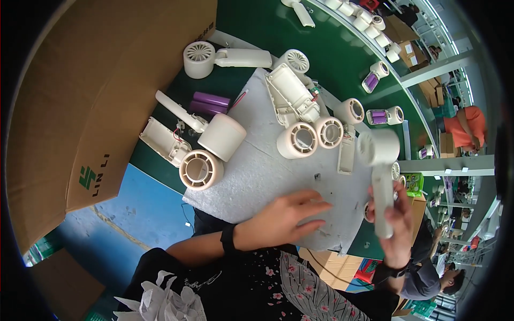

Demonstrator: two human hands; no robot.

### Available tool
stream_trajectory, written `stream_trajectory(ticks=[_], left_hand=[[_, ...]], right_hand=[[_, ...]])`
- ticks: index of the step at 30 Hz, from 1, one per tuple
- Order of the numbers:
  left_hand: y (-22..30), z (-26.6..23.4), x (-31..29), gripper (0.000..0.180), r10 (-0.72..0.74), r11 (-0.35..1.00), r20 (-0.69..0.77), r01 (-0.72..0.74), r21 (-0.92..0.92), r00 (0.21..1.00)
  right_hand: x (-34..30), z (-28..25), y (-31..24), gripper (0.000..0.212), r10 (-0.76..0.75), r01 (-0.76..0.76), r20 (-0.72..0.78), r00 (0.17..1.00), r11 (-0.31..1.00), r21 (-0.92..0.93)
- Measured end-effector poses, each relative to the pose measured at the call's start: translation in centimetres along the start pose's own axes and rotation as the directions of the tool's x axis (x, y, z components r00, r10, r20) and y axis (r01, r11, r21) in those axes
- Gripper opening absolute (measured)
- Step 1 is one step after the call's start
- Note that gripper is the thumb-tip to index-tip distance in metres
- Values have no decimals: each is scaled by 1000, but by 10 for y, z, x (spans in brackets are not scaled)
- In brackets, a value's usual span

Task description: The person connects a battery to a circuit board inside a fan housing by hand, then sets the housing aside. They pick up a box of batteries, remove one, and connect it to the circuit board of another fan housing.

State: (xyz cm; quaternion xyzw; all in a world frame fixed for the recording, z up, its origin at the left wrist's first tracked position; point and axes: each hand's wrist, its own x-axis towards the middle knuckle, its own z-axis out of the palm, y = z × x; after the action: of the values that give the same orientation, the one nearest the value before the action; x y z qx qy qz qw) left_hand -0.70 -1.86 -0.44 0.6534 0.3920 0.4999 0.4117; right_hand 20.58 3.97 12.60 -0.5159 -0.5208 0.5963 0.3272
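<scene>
Cream plastic handheld fan point(379, 171), gripped upright by right hand point(395, 227); left hand point(286, 216) flat, fingers spread, on grey foam sheet point(257, 171).

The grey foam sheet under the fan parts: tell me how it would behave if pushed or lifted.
The grey foam sheet looks light and soft, with ragged edges, so it would probably flex and slide easily. The left hand lies flat on it. The round cream housings standing on it might well tip or roll.
</scene>
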Motion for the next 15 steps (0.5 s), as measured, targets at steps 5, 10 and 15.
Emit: stream_trajectory(ticks=[5, 10, 15], left_hand=[[-9, -1, -5, 24, 37, 997, -20, -36, 70, 999], [-6, -9, -2, 21, -7, 998, -3, 6, -58, 1000], [-6, -10, 2, 20, -22, 995, 39, 25, -98, 999]], right_hand=[[168, -25, -30, 49, -166, 165, 17, 986, 965, -206], [330, -66, 8, 55, -242, 217, 55, 969, 717, -662], [354, -56, -2, 58, -72, 199, 192, 979, 94, -976]])
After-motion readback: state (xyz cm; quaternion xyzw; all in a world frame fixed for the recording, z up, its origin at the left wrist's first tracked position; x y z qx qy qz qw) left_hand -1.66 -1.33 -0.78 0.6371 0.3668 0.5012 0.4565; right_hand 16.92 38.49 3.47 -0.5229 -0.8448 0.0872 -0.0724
